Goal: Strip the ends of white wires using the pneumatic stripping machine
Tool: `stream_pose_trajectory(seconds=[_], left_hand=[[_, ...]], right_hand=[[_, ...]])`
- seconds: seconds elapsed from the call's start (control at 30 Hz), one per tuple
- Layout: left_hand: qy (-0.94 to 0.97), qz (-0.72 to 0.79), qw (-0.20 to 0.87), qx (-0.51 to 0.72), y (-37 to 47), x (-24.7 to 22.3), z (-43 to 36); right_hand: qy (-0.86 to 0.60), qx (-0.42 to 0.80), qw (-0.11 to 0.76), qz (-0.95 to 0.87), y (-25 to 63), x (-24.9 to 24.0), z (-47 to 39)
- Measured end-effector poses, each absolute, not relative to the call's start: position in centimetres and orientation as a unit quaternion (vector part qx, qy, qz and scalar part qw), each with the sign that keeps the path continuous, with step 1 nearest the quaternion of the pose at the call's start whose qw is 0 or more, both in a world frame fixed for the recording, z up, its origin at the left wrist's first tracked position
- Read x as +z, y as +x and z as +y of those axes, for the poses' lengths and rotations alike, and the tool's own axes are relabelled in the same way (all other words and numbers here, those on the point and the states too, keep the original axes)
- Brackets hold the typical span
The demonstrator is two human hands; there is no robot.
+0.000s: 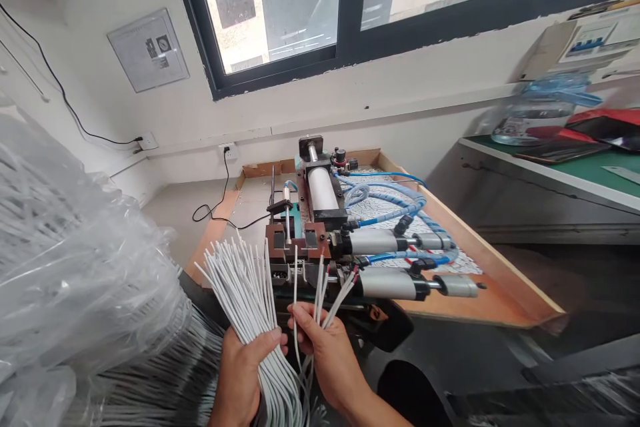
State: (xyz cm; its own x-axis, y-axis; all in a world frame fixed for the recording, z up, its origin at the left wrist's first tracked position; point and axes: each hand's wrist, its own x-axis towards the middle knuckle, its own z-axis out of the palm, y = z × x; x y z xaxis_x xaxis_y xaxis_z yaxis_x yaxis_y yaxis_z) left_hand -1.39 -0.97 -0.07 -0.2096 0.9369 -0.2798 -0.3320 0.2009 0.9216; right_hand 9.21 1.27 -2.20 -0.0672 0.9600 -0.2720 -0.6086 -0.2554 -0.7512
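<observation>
My left hand (245, 363) is wrapped round a thick bundle of white cables (237, 287), their cut ends fanned out upward. Close beside it, my right hand (325, 350) pinches a single white cable (295, 280) between thumb and forefinger. Several more cables (340, 300) pass through the same hand, and some of these show reddish tips. Just beyond the cable ends stands a pneumatic wire-stripping machine (323, 190) with silver cylinders and a brown jaw block (295, 240). The single cable's tip appears in front of that block; whether it touches cannot be told.
A shallow wooden tray (465, 227) surrounds the machine, with blue air hoses (390, 213) and scattered white scraps. Plastic-wrapped cable bundles (100, 267) are piled at left. A green-topped shelf (620, 170) at right carries a large plastic bottle (540, 110). A black cord (227, 197) runs from a wall socket.
</observation>
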Motion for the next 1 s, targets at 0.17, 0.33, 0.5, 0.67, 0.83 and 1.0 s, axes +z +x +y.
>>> stream_pose_trajectory(seconds=[0.17, 0.33, 0.5, 0.67, 0.83, 1.0], left_hand=[[0.267, 0.559, 0.543, 0.567, -1.4, 0.2, -0.7], [0.257, 0.568, 0.536, 0.569, -1.4, 0.1, -0.7], [0.284, 0.545, 0.556, 0.560, -1.1, 0.0, -0.9], [0.301, 0.524, 0.570, 0.557, -1.3, 0.1, -1.1], [0.272, 0.554, 0.562, 0.550, -1.7, -0.3, -0.9], [0.275, 0.561, 0.550, 0.554, -1.6, -0.3, -0.7]], right_hand=[[-0.409, 0.690, 0.559, -0.210, 9.5, -2.1, 2.0], [-0.404, 0.708, 0.543, -0.203, 9.5, -1.7, 2.4], [-0.320, 0.784, 0.466, -0.255, 9.1, -1.6, 2.1], [-0.369, 0.715, 0.528, -0.272, 9.2, -1.6, 1.1], [-0.412, 0.695, 0.527, -0.266, 9.9, -2.1, 0.6], [-0.425, 0.691, 0.528, -0.251, 10.3, -2.0, 1.2]])
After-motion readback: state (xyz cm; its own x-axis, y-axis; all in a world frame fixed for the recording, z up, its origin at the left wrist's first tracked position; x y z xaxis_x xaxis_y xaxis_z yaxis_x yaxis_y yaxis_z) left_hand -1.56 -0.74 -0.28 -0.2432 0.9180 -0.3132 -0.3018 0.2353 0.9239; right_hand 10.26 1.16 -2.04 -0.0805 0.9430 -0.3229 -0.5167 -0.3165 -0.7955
